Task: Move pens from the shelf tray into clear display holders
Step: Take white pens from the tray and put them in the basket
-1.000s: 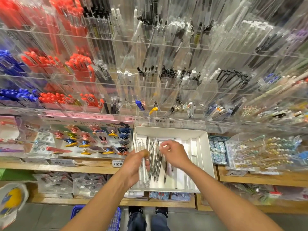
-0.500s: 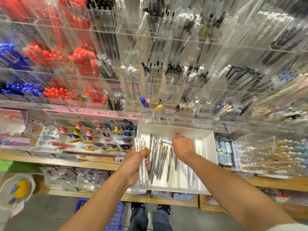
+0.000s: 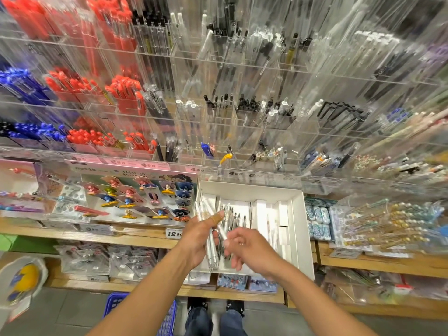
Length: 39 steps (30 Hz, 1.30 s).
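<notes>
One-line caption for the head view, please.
Left hand grips a bundle of clear pens; right hand pinches another over the white cardboard tray.

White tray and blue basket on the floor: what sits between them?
Head view: the wooden shelf edge and packaged goods beneath the white tray, above the blue basket.

Right hand (image 3: 252,251) has come back toward the near edge of the white tray (image 3: 297,229), off the far loose pens where it was reaching half a second ago. It now pinches one clear pen (image 3: 221,232), tip angled up and left, just beside the left hand (image 3: 202,235). Left hand's bundle of clear pens (image 3: 211,253) sits more upright than before, thumb across it. The two hands, earlier apart, are now close together over the tray's near left part.
</notes>
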Each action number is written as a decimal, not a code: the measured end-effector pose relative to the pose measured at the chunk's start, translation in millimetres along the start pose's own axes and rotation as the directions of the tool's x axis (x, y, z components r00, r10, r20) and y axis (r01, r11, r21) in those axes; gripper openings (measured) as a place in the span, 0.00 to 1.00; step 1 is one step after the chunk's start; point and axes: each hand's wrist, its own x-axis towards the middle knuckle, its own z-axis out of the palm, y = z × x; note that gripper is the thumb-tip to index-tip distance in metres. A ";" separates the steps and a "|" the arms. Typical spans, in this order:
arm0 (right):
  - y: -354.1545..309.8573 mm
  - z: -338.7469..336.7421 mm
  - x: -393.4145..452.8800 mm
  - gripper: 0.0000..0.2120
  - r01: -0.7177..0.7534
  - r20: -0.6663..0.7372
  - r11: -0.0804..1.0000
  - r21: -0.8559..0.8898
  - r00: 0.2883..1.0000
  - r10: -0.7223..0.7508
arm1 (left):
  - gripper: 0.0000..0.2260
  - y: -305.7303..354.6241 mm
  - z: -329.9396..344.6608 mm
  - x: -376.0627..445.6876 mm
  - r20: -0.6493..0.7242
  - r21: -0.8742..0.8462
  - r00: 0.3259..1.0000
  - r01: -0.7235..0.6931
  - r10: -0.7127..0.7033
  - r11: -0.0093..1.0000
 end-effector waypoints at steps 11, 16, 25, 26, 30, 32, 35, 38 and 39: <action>9.5 -8.6 61.5 0.07 -0.156 -0.207 0.981 -0.114 0.970 0.130 | 0.02 6.2 -11.0 2.2 0.066 -0.032 0.998 0.021 -0.019 0.999; 20.5 7.1 106.3 0.10 -0.334 -0.377 0.869 -0.364 0.906 0.191 | 0.02 7.0 -16.8 4.2 0.089 -0.015 0.996 0.028 -0.026 1.000; 21.9 19.0 126.3 0.08 -0.484 -0.394 0.793 -0.370 0.855 0.338 | 0.03 6.2 -19.8 6.5 0.086 0.009 0.996 0.023 -0.023 1.000; 23.6 18.7 126.6 0.07 -0.478 -0.382 0.809 -0.343 0.857 0.345 | 0.04 6.0 -19.4 7.0 0.076 0.018 0.997 0.021 -0.023 1.000; 27.7 15.5 119.4 0.12 -0.399 -0.378 0.869 -0.294 0.883 0.278 | 0.06 6.2 -18.6 8.1 0.077 0.025 0.996 0.039 -0.041 0.999; 25.0 9.8 108.4 0.14 -0.311 -0.382 0.927 -0.212 0.899 0.214 | 0.08 6.8 -18.7 8.6 0.083 0.015 0.996 0.043 -0.044 0.999; 13.3 2.4 81.3 0.08 -0.177 -0.318 0.984 0.025 0.932 0.176 | 0.09 7.9 -17.3 8.0 0.081 0.009 0.996 0.035 -0.036 0.999; -1.4 0.1 52.4 0.09 -0.060 -0.246 0.984 0.168 0.964 0.101 | 0.14 7.5 -15.3 4.7 0.068 0.028 0.998 0.013 -0.015 1.000; -6.3 1.2 44.3 0.09 -0.025 -0.231 0.981 0.191 0.970 0.070 | 0.17 7.0 -14.5 4.2 0.075 0.041 0.997 0.001 -0.004 0.999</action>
